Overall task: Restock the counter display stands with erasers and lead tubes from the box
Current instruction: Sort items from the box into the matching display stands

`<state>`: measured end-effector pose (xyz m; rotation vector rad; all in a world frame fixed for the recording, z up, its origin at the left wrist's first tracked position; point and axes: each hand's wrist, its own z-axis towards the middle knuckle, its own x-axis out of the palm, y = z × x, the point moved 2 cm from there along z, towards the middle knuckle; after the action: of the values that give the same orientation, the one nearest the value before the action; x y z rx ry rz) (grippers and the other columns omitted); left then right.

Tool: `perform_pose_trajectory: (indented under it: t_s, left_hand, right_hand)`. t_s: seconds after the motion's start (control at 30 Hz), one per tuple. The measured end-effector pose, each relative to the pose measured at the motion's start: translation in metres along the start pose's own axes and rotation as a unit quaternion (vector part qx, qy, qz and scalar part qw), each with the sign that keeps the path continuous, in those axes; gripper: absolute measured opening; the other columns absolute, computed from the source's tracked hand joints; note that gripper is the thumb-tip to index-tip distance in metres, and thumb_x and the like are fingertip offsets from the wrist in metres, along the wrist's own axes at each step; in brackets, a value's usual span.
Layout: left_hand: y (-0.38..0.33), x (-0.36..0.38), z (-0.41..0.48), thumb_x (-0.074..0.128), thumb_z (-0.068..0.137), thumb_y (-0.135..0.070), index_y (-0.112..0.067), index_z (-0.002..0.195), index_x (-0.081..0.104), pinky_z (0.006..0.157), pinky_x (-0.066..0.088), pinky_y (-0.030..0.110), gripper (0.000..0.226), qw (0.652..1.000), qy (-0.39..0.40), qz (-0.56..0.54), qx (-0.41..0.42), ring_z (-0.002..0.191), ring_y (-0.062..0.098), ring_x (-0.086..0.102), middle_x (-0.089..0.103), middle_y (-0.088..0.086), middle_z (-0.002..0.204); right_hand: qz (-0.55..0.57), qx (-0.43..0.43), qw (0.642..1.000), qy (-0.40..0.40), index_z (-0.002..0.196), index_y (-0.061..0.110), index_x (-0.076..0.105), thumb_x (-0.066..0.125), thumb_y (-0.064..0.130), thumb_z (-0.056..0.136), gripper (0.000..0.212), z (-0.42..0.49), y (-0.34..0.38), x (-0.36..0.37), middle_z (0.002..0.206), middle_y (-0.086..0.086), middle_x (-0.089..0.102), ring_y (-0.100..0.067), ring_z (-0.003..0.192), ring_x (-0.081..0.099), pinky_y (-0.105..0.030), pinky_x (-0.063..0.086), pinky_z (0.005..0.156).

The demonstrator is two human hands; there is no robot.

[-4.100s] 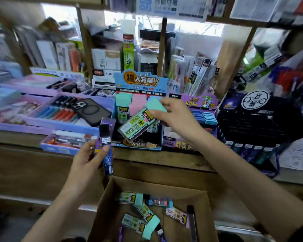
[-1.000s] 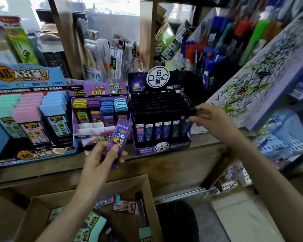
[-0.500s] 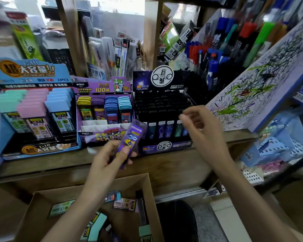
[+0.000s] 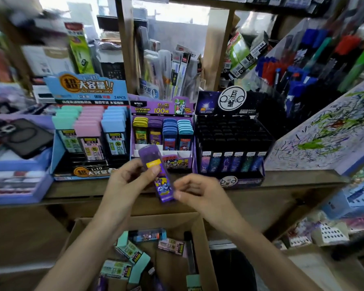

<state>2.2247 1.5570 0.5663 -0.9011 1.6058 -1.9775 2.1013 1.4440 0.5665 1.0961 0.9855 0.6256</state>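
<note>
Holding purple lead tube (image 4: 159,175) in left hand (image 4: 128,181): thumb on front by yellow label, fingers curled behind. Tube tilted, cap up, over counter (image 4: 292,179) edge, in front of purple display stand (image 4: 162,110). Right hand (image 4: 200,192): fingers half curled, narrow gap, tips at tube's lower end; contact cannot tell.
Purple stand: coloured tubes (image 4: 169,133), yellow, purple, blue, light blue.
Blue display stand (image 4: 86,89), left: capped packs (image 4: 88,131), teal, pink, blue.
Black display stand (image 4: 231,101), right: dark tubes (image 4: 231,160) in rows.
Cardboard box (image 4: 201,232) below hands: loose packs (image 4: 132,252), one black tube (image 4: 190,250).

purple lead tube (image 4: 159,174) w/ yellow label
</note>
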Motion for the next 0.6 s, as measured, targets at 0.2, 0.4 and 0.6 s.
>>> perform_pose_trajectory:
  t_s: [0.2, 0.4, 0.6]
  left_hand:
    - [-0.022, -0.015, 0.014, 0.066, 0.071, -0.031, -0.027, 0.083, 0.069, 0.077, 0.05, 0.036, 0.013, 0.971, 0.049, 0.213, 0.097, 0.084, 0.033, 0.063, 0.071, 0.01, 0.084]
    - [-0.031, -0.024, 0.031, 0.064, 0.076, -0.032, -0.012, 0.091, 0.065, 0.072, 0.048, 0.026, 0.024, 0.946, 0.042, 0.282, 0.156, 0.08, 0.015, 0.063, 0.066, 0.003, 0.083]
    - [-0.014, -0.053, 0.045, 0.066, 0.085, -0.022, -0.01, 0.114, 0.063, 0.084, 0.044, 0.029, 0.031, 0.817, 0.015, 0.532, 0.224, 0.104, 0.014, 0.054, 0.057, 0.001, 0.113]
  right_hand:
    - [-0.042, -0.065, 0.996, -0.046, 0.105, 0.024, 0.064, 0.062, 0.024, 0.089, 0.016, 0.036, 0.041, -0.008, 0.093, 0.012, 0.065, 0.001, 0.085, 0.063, -0.018, 0.052, 0.076]
    - [-0.123, -0.106, 0.986, -0.029, 0.095, 0.018, 0.068, 0.067, 0.015, 0.085, 0.011, 0.077, 0.069, -0.004, 0.086, 0.001, 0.067, -0.015, 0.079, 0.062, -0.036, 0.053, 0.078]
    - [-0.156, -0.11, 0.975, -0.114, 0.089, 0.02, 0.065, 0.068, 0.015, 0.084, 0.008, 0.123, 0.081, -0.034, 0.087, -0.002, 0.067, -0.022, 0.081, 0.064, -0.038, 0.053, 0.083]
